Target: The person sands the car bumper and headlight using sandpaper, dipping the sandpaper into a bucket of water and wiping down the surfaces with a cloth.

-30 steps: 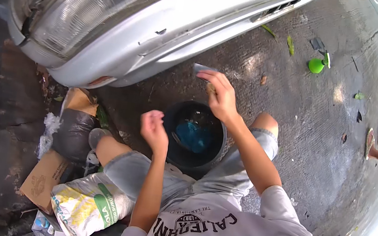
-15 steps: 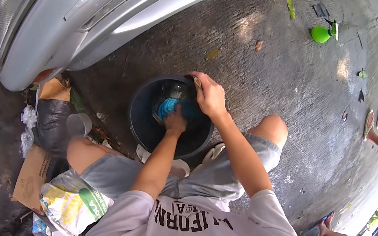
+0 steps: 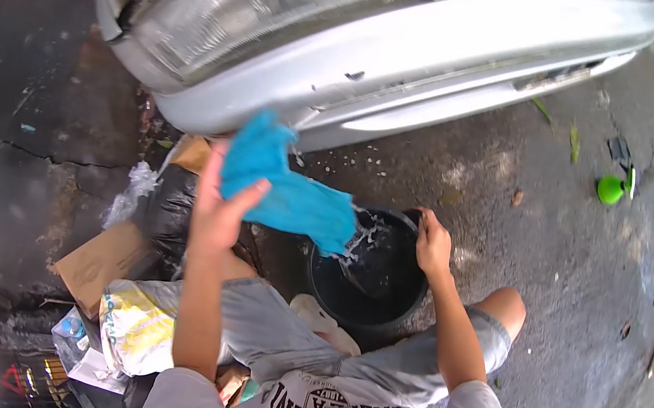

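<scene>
The left hand (image 3: 222, 208), thumb spread, holds the cloth (image 3: 293, 198), its right end over the left rim of the bucket (image 3: 381, 295), water streaming. The right hand (image 3: 435, 246) curls at the far right rim.

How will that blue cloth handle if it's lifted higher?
The blue cloth will likely flop, as it sags in folds from the left hand. It's probably heavy for its size, and perhaps slippery, since it looks soaked: water splashes off its end at the bucket.
</scene>
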### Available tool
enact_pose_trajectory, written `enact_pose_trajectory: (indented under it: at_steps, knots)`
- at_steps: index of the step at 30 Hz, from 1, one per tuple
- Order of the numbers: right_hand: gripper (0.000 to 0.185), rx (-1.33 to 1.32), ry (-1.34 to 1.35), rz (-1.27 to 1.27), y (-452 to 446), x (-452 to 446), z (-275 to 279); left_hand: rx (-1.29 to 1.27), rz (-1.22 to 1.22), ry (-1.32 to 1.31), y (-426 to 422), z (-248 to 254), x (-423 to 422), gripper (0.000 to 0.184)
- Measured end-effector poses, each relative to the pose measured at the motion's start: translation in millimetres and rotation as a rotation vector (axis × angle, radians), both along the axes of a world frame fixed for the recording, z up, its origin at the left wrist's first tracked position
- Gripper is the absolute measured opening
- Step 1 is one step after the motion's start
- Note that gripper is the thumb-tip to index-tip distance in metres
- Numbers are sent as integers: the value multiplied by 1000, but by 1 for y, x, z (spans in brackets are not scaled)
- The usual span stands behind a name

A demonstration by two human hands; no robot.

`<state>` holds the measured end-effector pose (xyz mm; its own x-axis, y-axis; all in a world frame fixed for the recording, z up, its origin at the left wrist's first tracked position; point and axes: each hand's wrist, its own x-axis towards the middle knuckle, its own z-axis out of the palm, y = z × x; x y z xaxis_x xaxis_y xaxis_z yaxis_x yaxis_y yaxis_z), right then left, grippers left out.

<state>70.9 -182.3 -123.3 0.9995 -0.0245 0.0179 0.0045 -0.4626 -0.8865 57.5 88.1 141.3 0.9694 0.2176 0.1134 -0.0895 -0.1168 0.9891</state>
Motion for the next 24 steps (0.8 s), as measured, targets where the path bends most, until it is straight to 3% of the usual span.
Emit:
enact_pose_trajectory:
  at_steps: [2, 5, 7, 8, 9, 10, 11, 12, 15, 17, 20, 24]
  knots:
    - [22, 13, -28, -3, 1, 0, -5, 8, 125, -182, 5, 79, 18, 70]
    - [22, 13, -33, -17, 2, 3, -9, 206, 61, -524, 4, 180, 54, 63]
    - [22, 5, -34, -18, 1, 3, -10, 368, 124, -582, 15, 216, 79, 57]
    - [23, 9, -13, -5, 1, 4, -11, 613, 148, -602, 40, 225, 99, 56]
    - [23, 13, 7, 6, 1, 4, -11, 856, 173, -618, 65, 223, 117, 55]
    - [23, 18, -5, 2, 1, 5, -8, 1303, 182, -765, 73, 216, 128, 52]
    - [24, 20, 23, 6, 1, 4, -4, 1157, 26, -572, 59, 199, 125, 56]
    - [24, 21, 53, 7, 1, 4, -1, 1493, 19, -504, 60, 182, 131, 62]
    - [25, 23, 68, 10, 4, 5, 3, 1404, 201, -705, 48, 139, 143, 59]
    - [24, 28, 33, 14, 6, 7, -2, 1452, 279, -1021, 59, 123, 160, 53]
    - [24, 12, 13, 26, 7, 8, -5, 1548, 312, -1043, -5, 135, 188, 49]
    - [24, -1, 36, 46, 8, 8, 1, 1431, 194, -1081, -119, 137, 233, 46]
